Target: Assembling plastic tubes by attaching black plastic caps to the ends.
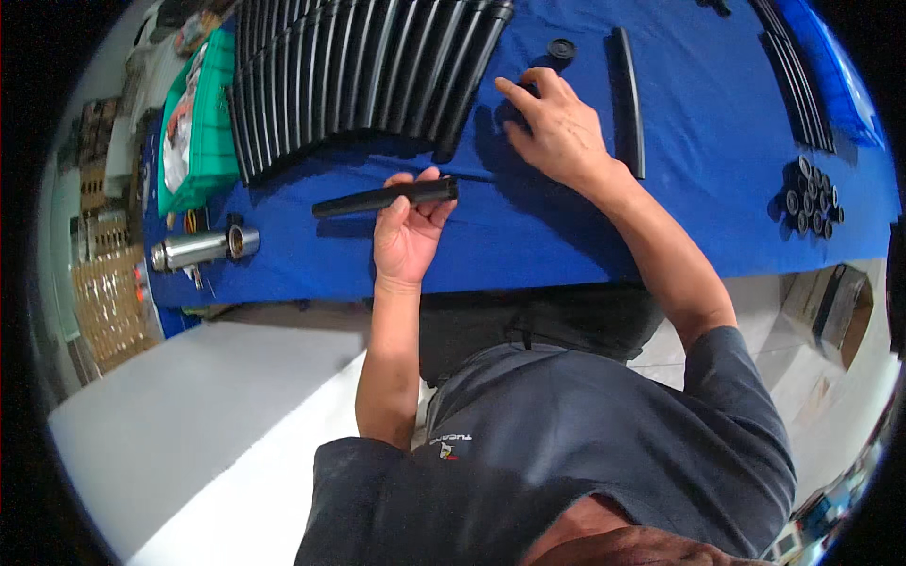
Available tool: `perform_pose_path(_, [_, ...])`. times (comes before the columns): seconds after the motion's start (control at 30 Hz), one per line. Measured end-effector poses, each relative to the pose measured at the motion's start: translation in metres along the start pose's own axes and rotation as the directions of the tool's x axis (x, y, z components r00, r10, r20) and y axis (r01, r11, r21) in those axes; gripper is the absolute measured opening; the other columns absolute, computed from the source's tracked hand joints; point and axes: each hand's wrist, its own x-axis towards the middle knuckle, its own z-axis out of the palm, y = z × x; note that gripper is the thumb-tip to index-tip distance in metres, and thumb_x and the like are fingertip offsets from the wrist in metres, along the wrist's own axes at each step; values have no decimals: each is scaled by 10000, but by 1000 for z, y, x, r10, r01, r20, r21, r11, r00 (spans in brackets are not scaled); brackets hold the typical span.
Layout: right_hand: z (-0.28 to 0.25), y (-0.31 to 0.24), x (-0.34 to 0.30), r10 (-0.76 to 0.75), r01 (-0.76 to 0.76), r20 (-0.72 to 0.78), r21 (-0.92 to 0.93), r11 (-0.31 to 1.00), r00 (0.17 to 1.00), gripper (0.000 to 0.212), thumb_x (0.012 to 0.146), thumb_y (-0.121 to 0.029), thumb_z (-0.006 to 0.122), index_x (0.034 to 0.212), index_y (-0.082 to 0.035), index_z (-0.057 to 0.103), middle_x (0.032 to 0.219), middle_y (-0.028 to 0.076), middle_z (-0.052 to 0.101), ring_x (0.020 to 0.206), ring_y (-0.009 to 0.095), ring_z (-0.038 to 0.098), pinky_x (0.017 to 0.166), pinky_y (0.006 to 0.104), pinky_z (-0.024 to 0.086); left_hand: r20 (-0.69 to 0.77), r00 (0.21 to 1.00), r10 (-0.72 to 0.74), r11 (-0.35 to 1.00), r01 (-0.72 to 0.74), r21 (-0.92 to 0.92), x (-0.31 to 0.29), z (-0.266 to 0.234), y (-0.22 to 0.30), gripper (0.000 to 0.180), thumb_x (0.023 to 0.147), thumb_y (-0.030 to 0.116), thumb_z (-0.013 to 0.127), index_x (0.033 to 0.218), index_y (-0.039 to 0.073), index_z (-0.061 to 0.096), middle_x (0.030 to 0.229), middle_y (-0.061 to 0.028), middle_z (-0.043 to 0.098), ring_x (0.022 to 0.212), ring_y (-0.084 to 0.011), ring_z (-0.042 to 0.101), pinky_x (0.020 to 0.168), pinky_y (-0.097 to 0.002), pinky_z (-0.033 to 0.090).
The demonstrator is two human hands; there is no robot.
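My left hand (408, 241) is wrapped round a short black tube (363, 202), held nearly level near the table's front edge, its open end toward the right. My right hand (563, 132) hovers over the blue cloth with thumb and forefinger apart, and I see nothing gripped in it. The undersides of its curled fingers are in shadow. Just beyond those fingers lies a round black cap (562, 49). A single long black tube (627, 104) lies to the right of this hand.
Many black tubes (368, 75) lie side by side at the far left. Beside them stands a green crate (209, 123), with a shiny metal cylinder (193, 250) nearer me. Several black rings (812, 198) are heaped at right, below more thin tubes (797, 90) and a blue bin (835, 66).
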Motion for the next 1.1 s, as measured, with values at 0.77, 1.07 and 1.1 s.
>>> perform_pose_path(0.77, [12, -23, -16, -82, -603, 629, 769, 214, 773, 363, 858, -69, 730, 1167, 1, 553, 942, 40, 603, 848, 125, 627, 793, 264, 529, -164, 977, 134, 981, -108, 159, 2, 21, -12, 250, 958, 112, 599, 1205, 123, 565, 1282, -278, 584, 1179, -365, 606, 1030, -527, 492])
perform_pose_path(1.07, [5, -31, -22, -75, -519, 588, 761, 390, 805, 371, 910, -107, 685, 1244, 7, 574, 896, 39, 640, 798, 102, 608, 727, 260, 517, -175, 969, 176, 960, -129, 250, -1, 25, -19, 270, 959, 112, 599, 1222, 107, 540, 1264, -266, 599, 1147, -357, 626, 1010, -517, 506])
perform_pose_path(1.1, [5, -32, -24, -65, -489, 559, 771, 407, 827, 366, 910, -114, 687, 1239, 8, 584, 881, 40, 643, 783, 98, 605, 710, 259, 513, -183, 967, 176, 959, -127, 253, -2, 27, -20, 270, 960, 113, 598, 1223, 107, 538, 1257, -262, 604, 1139, -354, 631, 1008, -516, 508])
